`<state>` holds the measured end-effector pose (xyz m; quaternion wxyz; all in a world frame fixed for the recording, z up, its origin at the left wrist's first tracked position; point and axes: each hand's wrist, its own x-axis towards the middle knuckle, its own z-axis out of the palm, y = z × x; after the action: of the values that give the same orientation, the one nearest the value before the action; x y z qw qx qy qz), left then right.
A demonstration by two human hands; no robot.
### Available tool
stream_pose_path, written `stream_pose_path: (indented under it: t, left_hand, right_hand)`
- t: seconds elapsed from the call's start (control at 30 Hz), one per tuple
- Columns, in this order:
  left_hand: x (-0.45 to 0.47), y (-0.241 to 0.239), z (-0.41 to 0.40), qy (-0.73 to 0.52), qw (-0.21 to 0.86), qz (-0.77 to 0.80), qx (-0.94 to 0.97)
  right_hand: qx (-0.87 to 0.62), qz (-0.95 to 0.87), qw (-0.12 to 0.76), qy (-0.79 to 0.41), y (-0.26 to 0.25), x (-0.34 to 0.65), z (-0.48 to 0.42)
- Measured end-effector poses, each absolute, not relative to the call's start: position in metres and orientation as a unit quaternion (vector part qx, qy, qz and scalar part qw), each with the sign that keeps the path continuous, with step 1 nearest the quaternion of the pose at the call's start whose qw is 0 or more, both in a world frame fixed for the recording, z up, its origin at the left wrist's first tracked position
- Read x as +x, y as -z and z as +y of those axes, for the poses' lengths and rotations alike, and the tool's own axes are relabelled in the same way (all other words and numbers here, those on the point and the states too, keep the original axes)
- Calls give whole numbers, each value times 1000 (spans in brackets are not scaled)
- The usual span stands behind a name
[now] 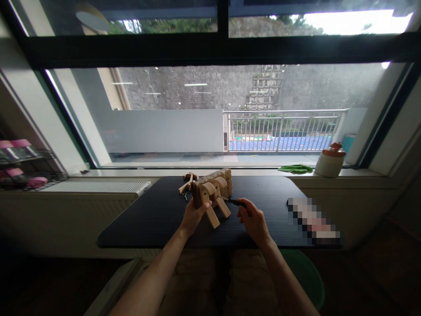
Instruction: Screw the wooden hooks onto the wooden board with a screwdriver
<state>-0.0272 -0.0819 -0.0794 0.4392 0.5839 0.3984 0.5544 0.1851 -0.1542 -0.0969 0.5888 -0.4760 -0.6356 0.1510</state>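
In my left hand [194,215] is a small stool-like piece with a woven, straw-coloured body [226,182], tilted on its side above the dark table. Two curved wooden legs [212,215] stick out from it toward me, and my left thumb presses near the base of the closer one. My right hand [253,219] is closed around the black handle of a screwdriver [237,202]. Its thin shaft points left at the farther leg; whether the tip sits in a screw is too small to tell. Behind the piece lie loose wooden parts [188,179] and small metal screws [186,196].
The black table [144,224] stands against a windowsill [250,172]. On the sill are a green cloth [295,168] and a cream jar with an orange lid [330,161]. A blurred-out flat item [314,224] lies at the table's right. A radiator [98,188] is at left, a green stool [304,276] below.
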Motion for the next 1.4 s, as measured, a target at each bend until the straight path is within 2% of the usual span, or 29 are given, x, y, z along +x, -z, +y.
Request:
stream_pose_path:
  t: [0.47, 1.13, 1.4]
  left_hand:
    - [-26, 79, -83, -556, 430, 401, 588]
    - [-28, 79, -81, -551, 435, 399, 590]
    - [-28, 85, -78, -550, 432, 390, 599]
  right_hand:
    - [-491, -640, 589, -46, 91, 184, -156]
    - [-529, -640, 554, -66, 94, 186, -158]
    - [-514, -642, 565, -63, 96, 182, -156]
